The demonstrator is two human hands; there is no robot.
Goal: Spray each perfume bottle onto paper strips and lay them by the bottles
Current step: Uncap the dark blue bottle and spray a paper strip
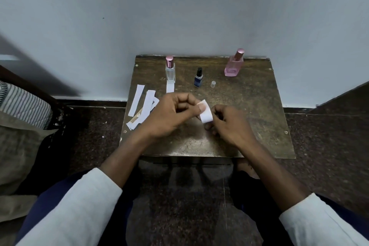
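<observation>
A: Going left to right, what lies on the worktop [259, 118]?

B: Loose white spare strips [142, 107] at nine o'clock, thin and flat. Then the clear bottle [170, 71] with a pink cap at eleven, a laid strip [170, 87] just before it. The small blue bottle [198, 78] at twelve, uncapped, its clear cap [213, 84] beside it. The pink glass bottle [234, 64] at one.

A: And the hands?

B: The left hand [171, 114] and right hand [229, 124] both pinch one curling paper strip [205, 114] at centre, fingers curled on it.

A: Advice?

B: I'd hold it by the ends, flatten the curl, and lay it before the blue bottle.
</observation>
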